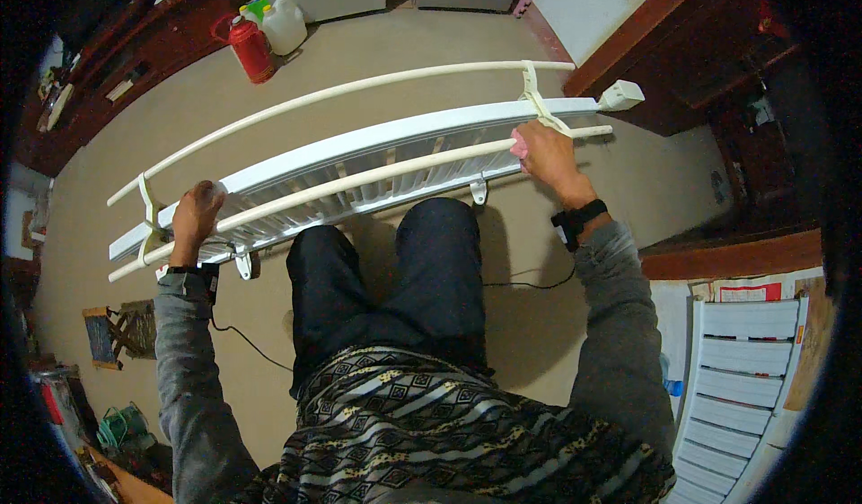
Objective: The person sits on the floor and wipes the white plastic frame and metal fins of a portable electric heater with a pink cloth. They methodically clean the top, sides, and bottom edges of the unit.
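A long white finned radiator heater point(377, 137) stands before my knees, with plastic brackets at both ends carrying two cream rails. My left hand point(196, 213) rests on the heater's white top edge near its left end, beside the near rail point(357, 179); whether it grips is unclear. With my right hand point(544, 153) I hold a pink cloth point(518, 145) against the near rail, just below the right bracket point(533, 93). Behind runs the far rail point(323, 93). A white box-shaped part point(621, 96) juts from the heater's right end. White feet point(479, 191) show beneath.
A red thermos flask point(252, 49) and a white plastic jug point(283, 25) stand on the floor beyond the heater. A folding stool point(121, 332) lies at left. Black cords point(249, 349) run on the floor. Wooden furniture point(673, 52) borders the right, above a white slatted item point(741, 383).
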Available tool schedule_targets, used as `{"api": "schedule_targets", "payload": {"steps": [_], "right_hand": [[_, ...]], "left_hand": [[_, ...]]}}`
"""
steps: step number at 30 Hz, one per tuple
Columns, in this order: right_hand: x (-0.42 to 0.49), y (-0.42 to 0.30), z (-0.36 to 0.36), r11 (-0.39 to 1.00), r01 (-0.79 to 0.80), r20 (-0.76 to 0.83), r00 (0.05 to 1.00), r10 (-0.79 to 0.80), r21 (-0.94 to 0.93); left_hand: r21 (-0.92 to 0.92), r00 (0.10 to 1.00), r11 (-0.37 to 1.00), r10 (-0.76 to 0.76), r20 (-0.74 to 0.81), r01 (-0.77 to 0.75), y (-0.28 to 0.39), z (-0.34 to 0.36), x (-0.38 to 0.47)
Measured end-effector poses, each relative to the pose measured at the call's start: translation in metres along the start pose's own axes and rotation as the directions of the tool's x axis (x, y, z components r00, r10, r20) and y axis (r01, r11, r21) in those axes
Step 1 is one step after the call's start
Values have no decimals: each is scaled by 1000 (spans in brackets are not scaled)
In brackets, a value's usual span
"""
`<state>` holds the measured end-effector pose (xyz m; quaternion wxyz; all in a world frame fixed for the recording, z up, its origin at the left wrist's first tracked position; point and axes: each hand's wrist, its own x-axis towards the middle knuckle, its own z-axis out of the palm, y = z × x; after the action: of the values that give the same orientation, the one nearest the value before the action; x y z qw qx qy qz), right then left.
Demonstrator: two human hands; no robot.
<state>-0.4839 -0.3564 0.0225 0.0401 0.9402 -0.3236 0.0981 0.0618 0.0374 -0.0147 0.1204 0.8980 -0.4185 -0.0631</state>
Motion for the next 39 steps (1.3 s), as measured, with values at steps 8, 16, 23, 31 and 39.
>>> {"api": "schedule_targets", "payload": {"steps": [8,16,23,31,39], "right_hand": [[3,-22,-1,996,-81,42,996,79,48],[-2,-36,-15,995,7,68,998,-14,97],[2,-45,3,995,27,67,998,-21,-92],[9,-60,4,988,84,86,994,-73,-132],[23,-94,6,968,166,165,977,-135,-189]], "left_hand": [[21,996,999,48,-81,-46,5,-2,-6],[85,1000,996,-4,-5,5,11,-5,-5],[43,997,999,13,-78,-10,12,-7,-11],[29,998,999,-36,-50,38,22,-11,-14],[73,998,997,-14,-57,18,25,-14,-15]]}}
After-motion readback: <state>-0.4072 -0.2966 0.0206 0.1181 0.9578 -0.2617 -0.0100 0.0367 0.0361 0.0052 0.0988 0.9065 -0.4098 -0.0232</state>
